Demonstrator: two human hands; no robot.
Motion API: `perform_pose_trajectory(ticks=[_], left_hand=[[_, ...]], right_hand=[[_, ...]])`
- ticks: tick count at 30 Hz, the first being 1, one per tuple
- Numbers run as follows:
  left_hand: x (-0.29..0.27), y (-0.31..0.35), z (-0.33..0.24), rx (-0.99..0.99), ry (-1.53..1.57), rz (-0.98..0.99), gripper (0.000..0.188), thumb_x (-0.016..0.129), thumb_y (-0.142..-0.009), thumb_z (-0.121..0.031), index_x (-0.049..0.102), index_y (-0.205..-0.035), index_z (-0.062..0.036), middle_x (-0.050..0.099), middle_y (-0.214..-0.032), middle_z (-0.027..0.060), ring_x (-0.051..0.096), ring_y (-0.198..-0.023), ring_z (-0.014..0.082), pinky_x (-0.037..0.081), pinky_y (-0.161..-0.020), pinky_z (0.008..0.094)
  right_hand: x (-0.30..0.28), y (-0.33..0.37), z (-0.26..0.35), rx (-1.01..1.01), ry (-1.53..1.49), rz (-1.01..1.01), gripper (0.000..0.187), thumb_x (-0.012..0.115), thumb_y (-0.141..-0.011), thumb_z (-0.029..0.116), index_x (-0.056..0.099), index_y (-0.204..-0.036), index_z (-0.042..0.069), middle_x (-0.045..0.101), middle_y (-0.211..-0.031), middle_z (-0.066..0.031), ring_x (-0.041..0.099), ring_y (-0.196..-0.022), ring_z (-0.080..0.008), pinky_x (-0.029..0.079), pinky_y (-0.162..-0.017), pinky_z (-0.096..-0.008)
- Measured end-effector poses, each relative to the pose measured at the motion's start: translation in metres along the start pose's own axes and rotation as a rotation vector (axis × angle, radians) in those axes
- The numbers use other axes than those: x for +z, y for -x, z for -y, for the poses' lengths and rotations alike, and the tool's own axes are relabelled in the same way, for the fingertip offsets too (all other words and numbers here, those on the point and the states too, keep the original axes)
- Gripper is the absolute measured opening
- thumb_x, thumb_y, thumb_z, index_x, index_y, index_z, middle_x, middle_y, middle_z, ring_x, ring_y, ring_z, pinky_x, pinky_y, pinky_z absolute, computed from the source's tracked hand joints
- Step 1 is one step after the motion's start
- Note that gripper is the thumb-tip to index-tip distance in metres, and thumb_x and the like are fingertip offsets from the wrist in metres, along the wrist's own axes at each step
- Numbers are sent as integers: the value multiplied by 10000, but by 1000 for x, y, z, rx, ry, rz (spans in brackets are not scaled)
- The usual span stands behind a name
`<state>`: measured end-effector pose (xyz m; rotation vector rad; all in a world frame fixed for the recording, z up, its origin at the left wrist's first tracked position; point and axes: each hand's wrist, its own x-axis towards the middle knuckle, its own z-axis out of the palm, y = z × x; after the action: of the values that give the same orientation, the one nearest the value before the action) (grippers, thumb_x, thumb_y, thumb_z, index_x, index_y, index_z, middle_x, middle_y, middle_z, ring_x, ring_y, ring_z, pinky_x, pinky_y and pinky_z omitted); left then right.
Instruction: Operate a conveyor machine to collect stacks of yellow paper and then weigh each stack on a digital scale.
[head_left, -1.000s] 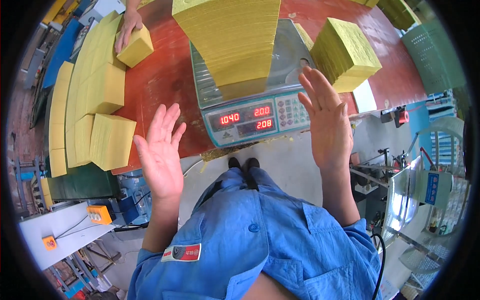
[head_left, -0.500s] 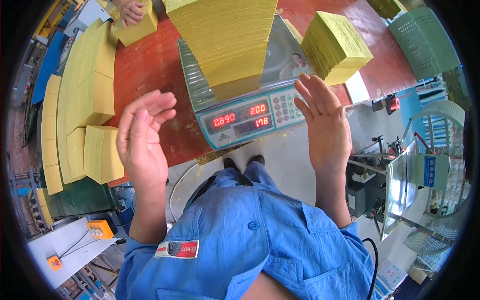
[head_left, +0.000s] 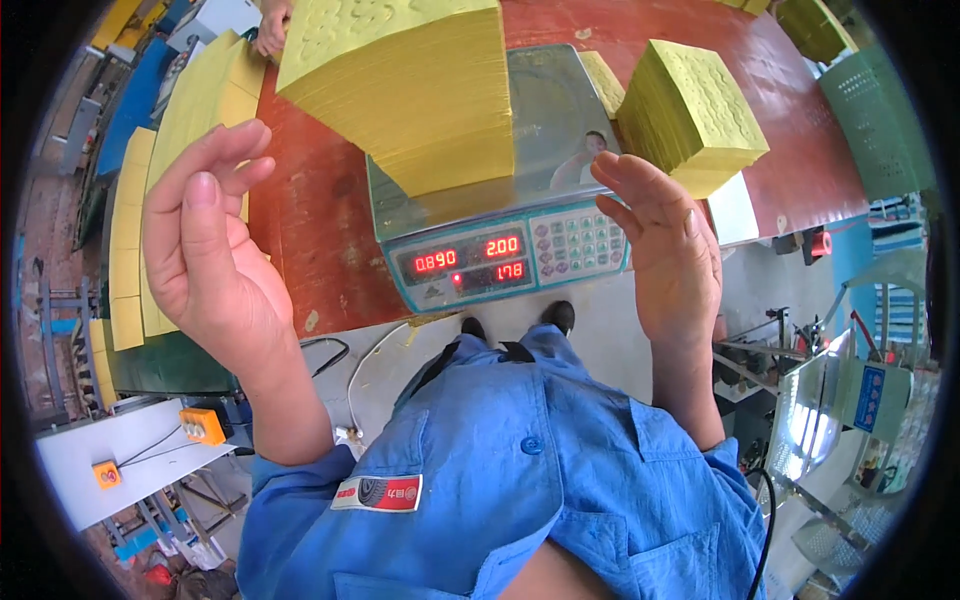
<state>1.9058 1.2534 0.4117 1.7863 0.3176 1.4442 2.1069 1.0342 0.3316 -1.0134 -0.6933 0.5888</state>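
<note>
Both hands are spread and empty: left hand (head_left: 215,255) at nine o'clock, right hand (head_left: 665,245) at three, flanking the paper stack (head_left: 415,95) on the scale (head_left: 500,255). Best gripped squarely by both sides.

Both open hands, left hand (head_left: 215,255) and right hand (head_left: 665,245), hover empty either side of the scale (head_left: 500,240) bearing a yellow stack (head_left: 410,90) on the desk (head_left: 310,230).
</note>
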Motion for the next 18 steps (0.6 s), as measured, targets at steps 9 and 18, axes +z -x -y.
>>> perform_pose_trajectory(ticks=[9, 18], left_hand=[[14, -10, -6, 160, -217, -140, 227, 487, -984, -49, 629, -1113, 73, 665, -1156, 244, 655, -1094, 282, 544, -902, 381], [-1, 58, -9, -3, -265, 45, 166, 490, -933, -5, 614, -1017, 70, 667, -994, 203, 630, -897, 253, 512, -821, 349]], right_hand=[[-17, -28, 1, 77, -9, 171, 524, 499, -987, 373, 597, -1244, -72, 607, -1300, -204, 545, -1252, -271, 409, -1045, -400], [4, -7, 0, 399, 92, 389, 297, 568, -970, 169, 659, -1180, -20, 688, -1149, -126, 616, -1104, -202, 459, -981, -351]])
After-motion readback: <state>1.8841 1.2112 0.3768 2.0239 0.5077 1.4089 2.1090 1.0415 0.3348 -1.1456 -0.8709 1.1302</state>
